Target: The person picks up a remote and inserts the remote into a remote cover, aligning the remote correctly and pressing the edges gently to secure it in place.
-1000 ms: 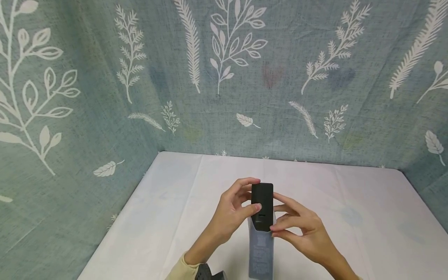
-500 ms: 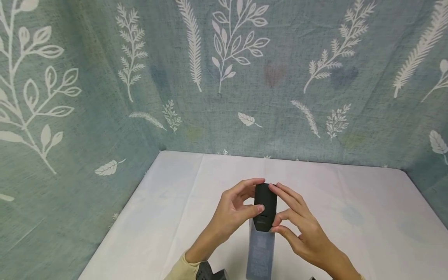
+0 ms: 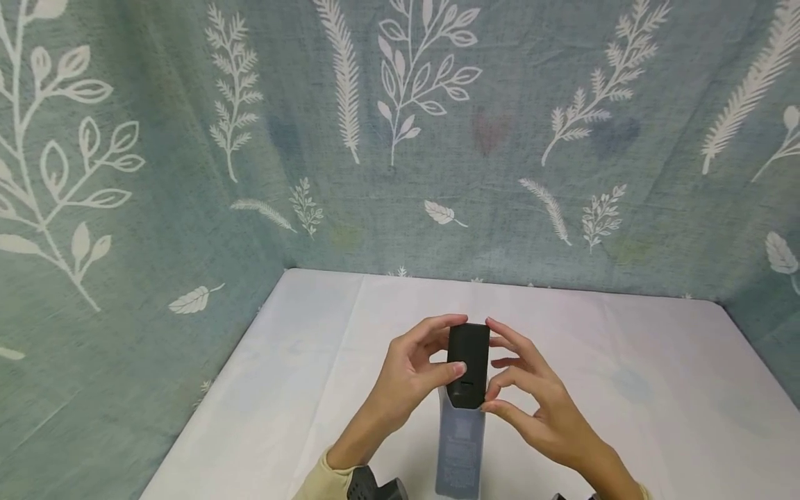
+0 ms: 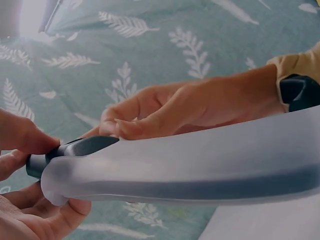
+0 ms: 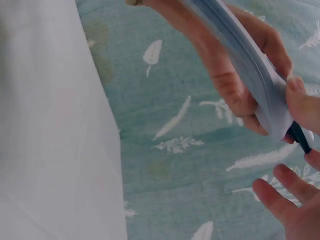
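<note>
Both hands are on a long, slim, pale device with a blue-grey underside (image 3: 460, 451); its exact kind does not show. A black end piece (image 3: 469, 361) with a small slot sits at its far end, seen side-on as the dark piece (image 4: 82, 147) in the left wrist view. My left hand (image 3: 409, 378) grips this end, thumb across the black face and fingers behind the top. From the other side, my right hand (image 3: 540, 403) pinches the piece's lower right corner between thumb and forefinger. Its other fingers spread along the right edge.
The device lies over a white-covered table (image 3: 300, 361). Blue-green curtains (image 3: 375, 208) with white leaf prints hang behind and to the left. A dark wrist camera (image 3: 375, 486) sits by the left sleeve (image 3: 325, 479).
My right fingers reached up over the black piece's top, then drew back to its right edge. The device tilted slightly and returned. My left hand keeps its grip.
</note>
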Tool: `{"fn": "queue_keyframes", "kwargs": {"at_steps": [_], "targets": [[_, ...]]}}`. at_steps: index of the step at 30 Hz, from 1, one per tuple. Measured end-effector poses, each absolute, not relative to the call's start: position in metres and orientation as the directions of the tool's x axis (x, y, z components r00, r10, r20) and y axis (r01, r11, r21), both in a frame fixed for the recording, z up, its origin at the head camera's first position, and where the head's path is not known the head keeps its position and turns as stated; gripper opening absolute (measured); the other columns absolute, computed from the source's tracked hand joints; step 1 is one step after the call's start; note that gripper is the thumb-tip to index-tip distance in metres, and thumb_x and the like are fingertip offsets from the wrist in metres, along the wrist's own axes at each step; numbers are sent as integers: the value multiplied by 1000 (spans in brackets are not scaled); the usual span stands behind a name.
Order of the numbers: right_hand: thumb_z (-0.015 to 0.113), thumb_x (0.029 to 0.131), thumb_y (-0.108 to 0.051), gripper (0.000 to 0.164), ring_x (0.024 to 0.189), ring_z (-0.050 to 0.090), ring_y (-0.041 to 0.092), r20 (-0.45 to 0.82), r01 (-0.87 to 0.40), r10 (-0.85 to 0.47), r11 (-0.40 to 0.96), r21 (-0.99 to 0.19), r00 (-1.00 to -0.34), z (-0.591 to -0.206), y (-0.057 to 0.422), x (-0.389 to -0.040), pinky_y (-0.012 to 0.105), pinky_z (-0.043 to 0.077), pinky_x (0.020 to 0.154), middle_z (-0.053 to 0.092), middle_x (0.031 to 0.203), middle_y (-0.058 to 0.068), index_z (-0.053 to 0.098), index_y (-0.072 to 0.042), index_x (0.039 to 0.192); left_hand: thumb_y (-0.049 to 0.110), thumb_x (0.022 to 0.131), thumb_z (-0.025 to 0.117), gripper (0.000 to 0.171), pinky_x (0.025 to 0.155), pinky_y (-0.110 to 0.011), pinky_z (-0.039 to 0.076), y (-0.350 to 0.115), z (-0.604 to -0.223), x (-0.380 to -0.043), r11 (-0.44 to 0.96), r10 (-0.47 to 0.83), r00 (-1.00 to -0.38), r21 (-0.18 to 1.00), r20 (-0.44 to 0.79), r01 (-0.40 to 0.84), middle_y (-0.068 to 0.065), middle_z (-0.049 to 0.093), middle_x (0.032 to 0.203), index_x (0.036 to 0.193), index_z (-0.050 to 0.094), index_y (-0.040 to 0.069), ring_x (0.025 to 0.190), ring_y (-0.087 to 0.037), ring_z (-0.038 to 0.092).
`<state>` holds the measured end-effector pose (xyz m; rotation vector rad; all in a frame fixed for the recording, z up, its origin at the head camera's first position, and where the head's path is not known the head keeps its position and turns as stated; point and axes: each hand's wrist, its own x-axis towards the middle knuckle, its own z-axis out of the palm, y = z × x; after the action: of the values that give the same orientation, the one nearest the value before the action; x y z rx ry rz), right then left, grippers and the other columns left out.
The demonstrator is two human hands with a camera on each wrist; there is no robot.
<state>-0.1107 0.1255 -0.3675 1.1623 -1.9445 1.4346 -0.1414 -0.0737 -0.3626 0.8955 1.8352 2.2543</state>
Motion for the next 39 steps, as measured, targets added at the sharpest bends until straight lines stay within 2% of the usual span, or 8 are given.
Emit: {"fn": "queue_keyframes", "kwargs": {"at_steps": [4, 10, 13, 18, 21, 25, 34, 39], "targets": [[79, 71, 1, 29, 120, 45, 28, 733, -833, -404, 171, -527, -547, -377, 133, -113, 25, 46, 90, 33, 142, 31, 62, -18, 84, -1, 85, 65, 48, 77, -41, 57, -75, -364, -142, -283, 444, -827, 930, 345, 236, -18, 58, 114, 131, 51, 0, 101, -24, 57], [73, 84, -24, 14, 119, 45, 32, 749, -872, -446, 271, -408, -489, -377, 141, -117, 23, 40, 90, 40, 138, 28, 59, -22, 80, -3, 83, 64, 48, 76, -38, 58, -74, -366, -141, -296, 461, -827, 934, 322, 199, -15, 60, 112, 130, 51, 0, 100, -25, 58], [72, 86, -19, 15, 118, 46, 32, 767, -874, -418, 239, -424, -487, -369, 143, -115, 22, 41, 91, 44, 133, 28, 58, -18, 79, -2, 83, 65, 48, 76, -38, 57, -73, -366, -139, -289, 478, -820, 938, 316, 193, -16, 60, 114, 129, 52, 1, 100, -25, 58], [75, 74, 7, 37, 113, 54, 24, 703, -780, -394, 62, -622, -592, -370, 144, -113, 24, 52, 83, 42, 134, 27, 57, -4, 105, 1, 85, 67, 48, 77, -37, 57, -68, -367, -137, -277, 501, -803, 939, 324, 206, -18, 59, 116, 131, 52, 5, 100, -23, 58], [66, 79, 16, 50, 109, 60, 25, 586, -615, -380, -57, -787, -715, -377, 141, -114, 34, 58, 73, 42, 134, 21, 47, 2, 123, 1, 86, 67, 49, 77, -34, 57, -64, -369, -136, -282, 490, -805, 935, 333, 216, -18, 58, 117, 131, 51, 8, 101, -23, 58], [60, 84, 17, 50, 100, 64, 30, 467, -437, -304, -164, -884, -831, -378, 139, -115, 46, 58, 67, 50, 125, 17, 41, 5, 128, 1, 87, 67, 48, 78, -32, 57, -61, -373, -134, -281, 473, -794, 919, 383, 276, -17, 55, 124, 131, 51, 7, 104, -26, 59], [60, 83, 16, 55, 96, 66, 28, 425, -388, -207, -197, -900, -881, -371, 140, -119, 47, 58, 67, 56, 116, 17, 41, 4, 134, -12, 80, 68, 22, 74, -44, 57, -67, -392, -137, -299, 436, -632, 765, 641, 571, -24, 47, 134, 101, 65, -14, 116, -35, 55], [60, 84, 15, 54, 98, 65, 29, 395, -338, -231, -253, -907, -889, -371, 137, -117, 48, 58, 68, 56, 117, 15, 43, 2, 133, -19, 70, 71, 19, 75, -45, 57, -71, -390, -142, -292, 468, -591, 747, 657, 598, -26, 46, 125, 86, 67, -8, 111, -33, 56]]}}
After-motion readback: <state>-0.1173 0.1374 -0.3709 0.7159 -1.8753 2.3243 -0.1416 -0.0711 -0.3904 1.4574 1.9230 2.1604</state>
